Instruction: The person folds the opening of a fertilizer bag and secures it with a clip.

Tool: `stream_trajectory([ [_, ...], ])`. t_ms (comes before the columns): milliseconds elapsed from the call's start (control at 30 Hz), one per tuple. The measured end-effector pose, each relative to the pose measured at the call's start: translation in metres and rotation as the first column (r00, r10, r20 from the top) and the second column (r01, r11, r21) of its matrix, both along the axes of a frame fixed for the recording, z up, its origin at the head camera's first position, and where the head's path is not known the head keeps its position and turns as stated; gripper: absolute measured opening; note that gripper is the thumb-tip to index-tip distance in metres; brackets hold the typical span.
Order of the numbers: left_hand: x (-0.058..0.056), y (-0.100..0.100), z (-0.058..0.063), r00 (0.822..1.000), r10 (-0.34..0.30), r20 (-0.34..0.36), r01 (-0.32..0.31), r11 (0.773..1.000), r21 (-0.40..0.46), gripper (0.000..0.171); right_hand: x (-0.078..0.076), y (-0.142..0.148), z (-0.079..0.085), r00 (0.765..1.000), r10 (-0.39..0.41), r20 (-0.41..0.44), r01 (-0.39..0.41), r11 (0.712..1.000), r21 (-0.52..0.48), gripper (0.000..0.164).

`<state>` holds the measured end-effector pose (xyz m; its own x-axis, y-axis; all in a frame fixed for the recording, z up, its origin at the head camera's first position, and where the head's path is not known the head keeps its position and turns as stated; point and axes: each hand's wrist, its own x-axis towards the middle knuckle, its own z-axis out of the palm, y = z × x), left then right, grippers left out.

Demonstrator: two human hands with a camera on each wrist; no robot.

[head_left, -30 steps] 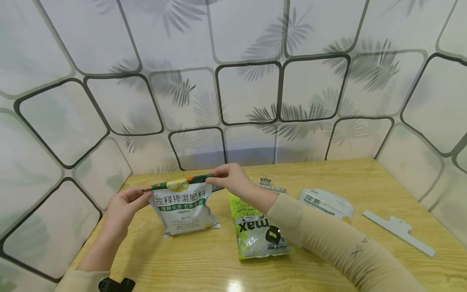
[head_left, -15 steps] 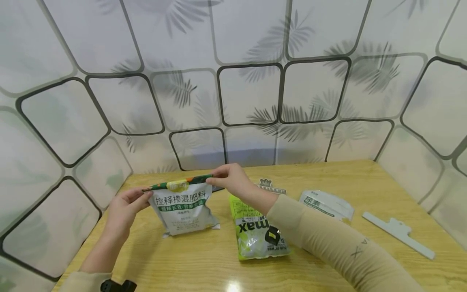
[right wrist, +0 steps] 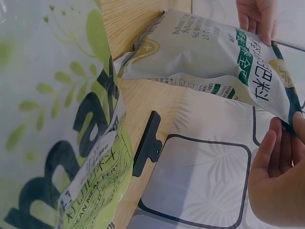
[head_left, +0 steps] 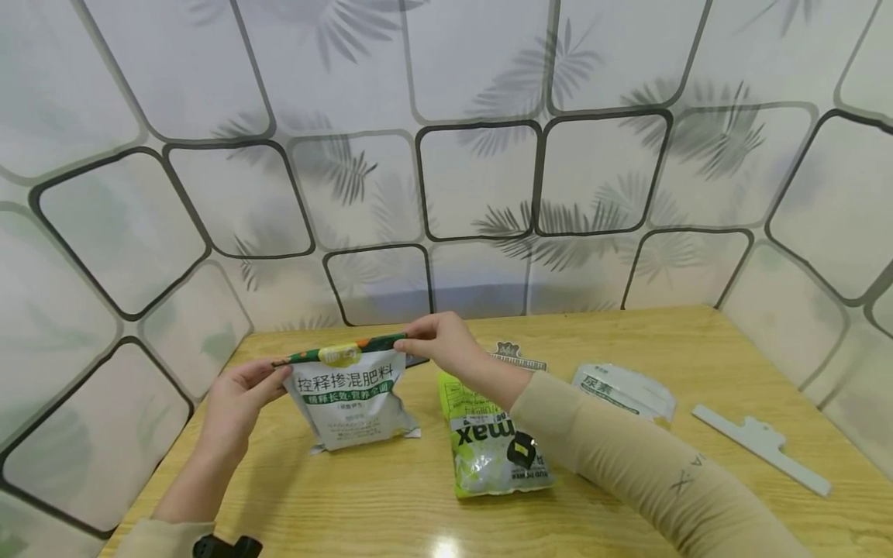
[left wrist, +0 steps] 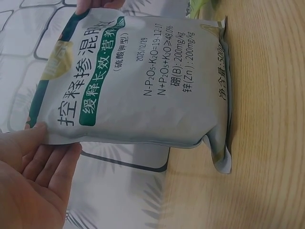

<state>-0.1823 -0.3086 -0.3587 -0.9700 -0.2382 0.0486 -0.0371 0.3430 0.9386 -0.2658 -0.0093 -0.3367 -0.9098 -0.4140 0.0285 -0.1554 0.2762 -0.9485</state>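
Observation:
A white fertilizer bag with black lettering and a green band stands upright on the wooden table, its top folded down into a narrow green and yellow strip. My left hand pinches the left end of that fold between thumb and fingers. At the other end, my right hand pinches the fold in the same way. The left wrist view shows the front of the fertilizer bag facing me, one bottom corner sticking out. From the right wrist view, a black sealing clip lies on the table behind it.
A green and white bag lies beside my right forearm. Partly behind the sleeve lies another white bag. A pale grey clip is at the far right, and an ornate ruler-marked clip lies at the back. Patterned walls enclose the table.

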Motion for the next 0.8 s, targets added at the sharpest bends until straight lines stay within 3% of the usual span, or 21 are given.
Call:
stream_trajectory([
  [267,-0.001,0.001,0.001,1.0,0.011,-0.02,-0.012,1.0,-0.007,0.035,-0.002,0.001,0.002,1.0,0.011,0.018,-0.011,1.0,0.009,0.025],
  [500,0.002,0.0,-0.001,0.999,0.021,-0.031,-0.021,1.0,-0.004,0.022,-0.001,0.002,0.003,0.999,0.048,0.006,-0.048,0.998,0.05,0.025],
  [800,0.002,0.0,-0.001,1.0,0.014,-0.014,-0.014,1.0,-0.022,0.031,-0.011,0.002,0.0,0.993,0.112,-0.029,-0.114,0.991,-0.068,0.031],
])
